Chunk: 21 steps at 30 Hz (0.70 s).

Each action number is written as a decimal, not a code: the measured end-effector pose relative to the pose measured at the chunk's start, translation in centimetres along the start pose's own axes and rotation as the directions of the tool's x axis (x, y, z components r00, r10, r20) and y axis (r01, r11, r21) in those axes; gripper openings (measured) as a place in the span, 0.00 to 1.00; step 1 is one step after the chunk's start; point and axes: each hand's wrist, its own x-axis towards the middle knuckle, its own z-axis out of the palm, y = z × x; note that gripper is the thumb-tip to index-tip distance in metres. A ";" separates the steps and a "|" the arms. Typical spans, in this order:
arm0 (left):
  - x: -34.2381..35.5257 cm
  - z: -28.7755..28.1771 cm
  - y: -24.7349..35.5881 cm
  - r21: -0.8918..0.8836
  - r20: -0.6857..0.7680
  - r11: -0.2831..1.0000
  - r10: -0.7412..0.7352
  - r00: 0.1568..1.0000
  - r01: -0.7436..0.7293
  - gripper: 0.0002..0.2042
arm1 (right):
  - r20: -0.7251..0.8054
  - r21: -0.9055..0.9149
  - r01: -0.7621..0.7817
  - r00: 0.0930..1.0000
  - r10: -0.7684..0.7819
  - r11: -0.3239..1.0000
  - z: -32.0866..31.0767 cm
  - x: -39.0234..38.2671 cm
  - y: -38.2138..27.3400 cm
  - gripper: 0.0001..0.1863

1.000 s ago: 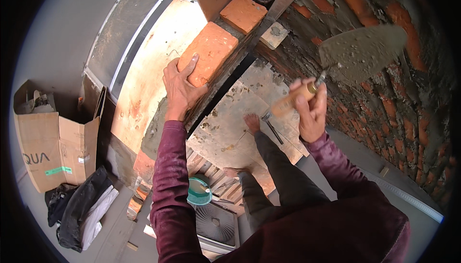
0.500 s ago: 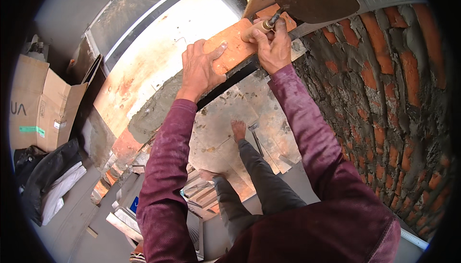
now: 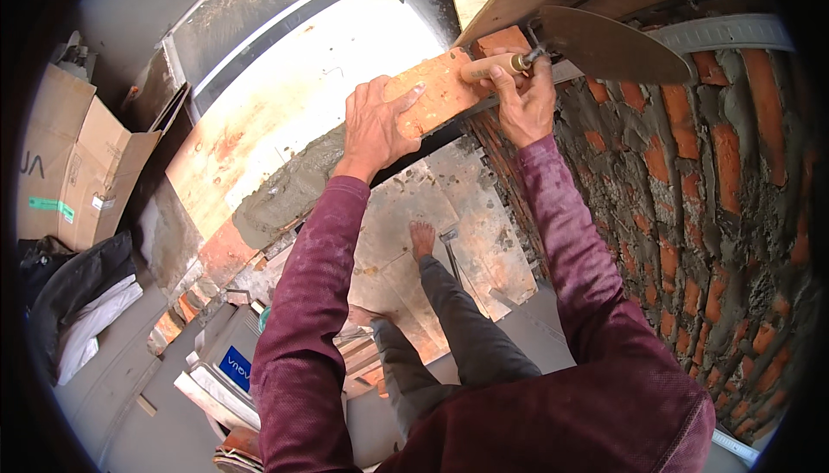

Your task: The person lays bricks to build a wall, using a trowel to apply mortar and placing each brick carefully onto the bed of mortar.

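1. The orange brick (image 3: 442, 93) lies flat along a ledge, slanting up to the right, between a strip of wet grey mortar (image 3: 294, 181) and a second brick (image 3: 501, 41).
2. The left hand (image 3: 376, 127) is closed about the brick's left end: thumb stretched across the top face, fingers bent along the far edge, wrist almost straight.
3. The right hand (image 3: 524, 103) has its fingers clamped round the handle of a trowel (image 3: 617, 46), near the metal neck. The handle's butt sits over the brick's right part; whether they touch, I cannot tell. The blade points right.
4. Both maroon-sleeved forearms reach forward, the left leaning slightly right, the right slanting inward from a bent elbow.
5. Beyond the ledge is a sunlit wooden board (image 3: 259, 119); a rough brick wall (image 3: 691, 188) stands at right, a cardboard box (image 3: 86, 158) at left.
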 end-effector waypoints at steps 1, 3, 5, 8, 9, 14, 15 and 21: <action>0.0 -0.3 0.1 0.000 0.016 1.000 -0.019 1.000 0.019 0.37 | -0.008 0.025 0.017 1.000 -0.017 1.000 0.0 -0.3 -0.5 0.15; 0.2 -0.3 0.2 -0.015 0.046 0.999 -0.042 0.998 0.043 0.37 | -0.056 0.079 0.079 0.996 -0.075 0.994 0.2 -0.2 -1.3 0.15; 0.3 -0.5 0.4 -0.022 0.086 0.998 -0.059 0.995 0.061 0.36 | -0.138 0.135 0.165 0.980 -0.147 0.977 0.8 -0.2 -1.6 0.16; 0.0 -0.5 0.7 -0.028 0.150 0.997 -0.072 0.986 0.077 0.36 | -0.039 0.003 0.072 0.997 -0.072 0.997 1.4 -0.9 1.7 0.17; 0.2 -0.6 0.5 -0.030 0.149 0.997 -0.070 0.986 0.076 0.36 | -0.024 -0.048 0.072 0.997 -0.073 0.996 1.9 -0.3 2.2 0.17; 0.2 -1.3 -0.7 -0.155 0.068 0.987 -0.036 0.997 0.046 0.37 | -0.025 0.068 0.003 1.000 -0.001 0.998 0.8 -0.1 0.3 0.15; 0.0 -1.6 -1.3 -0.253 0.036 0.963 -0.081 0.996 0.087 0.37 | -0.006 0.094 0.045 0.999 -0.045 0.995 1.0 0.1 -0.8 0.15; -0.4 -3.3 -5.9 -0.215 0.177 0.936 -0.244 0.954 0.280 0.28 | -0.043 0.097 0.151 0.988 -0.147 0.984 3.6 -1.0 -4.7 0.18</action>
